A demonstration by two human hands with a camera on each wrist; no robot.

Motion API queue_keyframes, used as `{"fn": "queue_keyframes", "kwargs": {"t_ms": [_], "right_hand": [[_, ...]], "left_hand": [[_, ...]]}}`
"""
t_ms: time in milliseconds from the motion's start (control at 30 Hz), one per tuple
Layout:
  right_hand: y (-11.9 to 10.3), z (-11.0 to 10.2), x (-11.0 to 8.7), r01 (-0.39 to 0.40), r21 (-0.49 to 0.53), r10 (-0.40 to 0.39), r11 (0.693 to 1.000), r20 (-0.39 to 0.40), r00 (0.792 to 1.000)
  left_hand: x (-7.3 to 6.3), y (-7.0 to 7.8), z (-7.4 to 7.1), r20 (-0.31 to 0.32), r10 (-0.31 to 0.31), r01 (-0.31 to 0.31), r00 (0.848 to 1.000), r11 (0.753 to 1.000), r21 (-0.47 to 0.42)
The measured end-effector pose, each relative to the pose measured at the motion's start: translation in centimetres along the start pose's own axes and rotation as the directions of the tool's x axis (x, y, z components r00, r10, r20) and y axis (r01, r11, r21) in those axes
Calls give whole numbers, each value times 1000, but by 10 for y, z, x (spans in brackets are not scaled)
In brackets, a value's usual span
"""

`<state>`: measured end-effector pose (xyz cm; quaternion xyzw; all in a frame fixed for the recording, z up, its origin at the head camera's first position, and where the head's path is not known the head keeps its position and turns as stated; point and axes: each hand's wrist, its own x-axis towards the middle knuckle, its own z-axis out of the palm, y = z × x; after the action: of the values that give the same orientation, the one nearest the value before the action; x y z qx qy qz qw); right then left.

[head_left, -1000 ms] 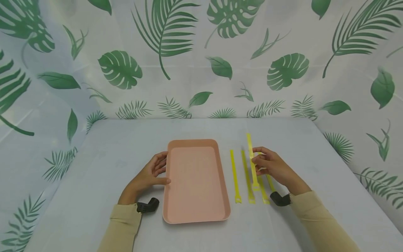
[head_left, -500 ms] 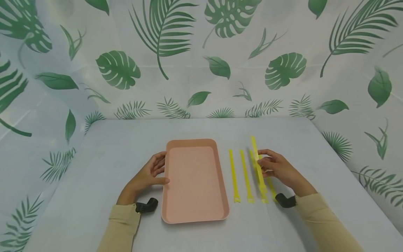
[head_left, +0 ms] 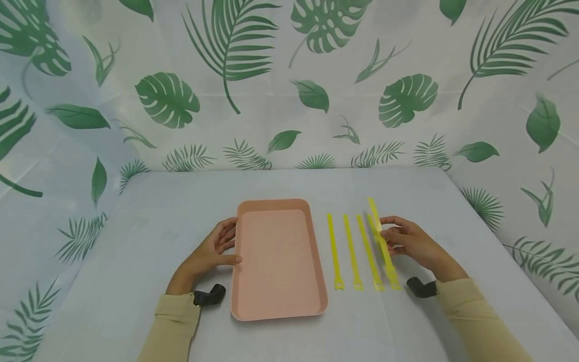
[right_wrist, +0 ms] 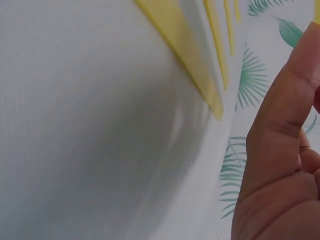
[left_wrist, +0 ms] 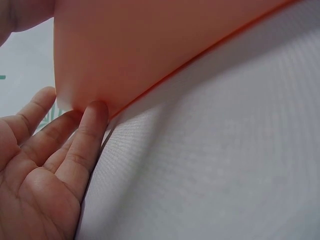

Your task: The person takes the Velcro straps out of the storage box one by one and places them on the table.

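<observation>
My left hand (head_left: pixel 210 254) holds the left edge of a pink rectangular tray (head_left: pixel 279 261), its thumb over the rim. In the left wrist view, several fingertips touch the outside of the tray wall (left_wrist: pixel 115 45). To the right, my right hand (head_left: pixel 416 245) pinches a long yellow hook-and-loop cable tie (head_left: pixel 385 252) between thumb and fingers, raised over the table. Several more yellow cable ties lie side by side left of and below it, such as the leftmost tie (head_left: pixel 333 251). The held one partly covers the rightmost lying cable tie (head_left: pixel 373 226).
A white cloth covers the table (head_left: pixel 194 196). Behind it and at both sides hangs a white curtain (head_left: pixel 267 110) printed with green leaves. Each wrist wears a small black camera, the left camera (head_left: pixel 209 295) close beside the tray.
My right hand has moved to the right with the held cable tie, passing over the lying ones and uncovering more of them. The left hand stays at the tray's edge.
</observation>
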<state>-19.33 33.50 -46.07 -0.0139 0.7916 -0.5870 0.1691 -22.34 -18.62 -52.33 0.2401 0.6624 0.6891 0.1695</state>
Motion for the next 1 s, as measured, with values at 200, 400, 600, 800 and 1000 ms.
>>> {"fn": "queue_keyframes", "kwargs": {"t_ms": [200, 400, 600, 800, 1000], "right_hand": [[6, -10, -3, -30, -12, 30, 999, 0, 1000], [9, -19, -7, -67, -31, 67, 997, 7, 998], [14, -25, -10, -96, -62, 96, 993, -4, 995], [18, -29, -11, -132, -99, 134, 986, 5, 991], [21, -30, -13, -159, -125, 161, 979, 5, 987]], "left_hand": [[0, 1, 0, 2, 3, -3, 1000, 1000, -6], [0, 1, -1, 5, 9, -9, 1000, 1000, 0], [0, 2, 1, 4, 2, -2, 1000, 1000, 2], [0, 2, 1, -2, -1, 1, 1000, 1000, 4], [0, 2, 2, -2, -3, 3, 1000, 1000, 1]]}}
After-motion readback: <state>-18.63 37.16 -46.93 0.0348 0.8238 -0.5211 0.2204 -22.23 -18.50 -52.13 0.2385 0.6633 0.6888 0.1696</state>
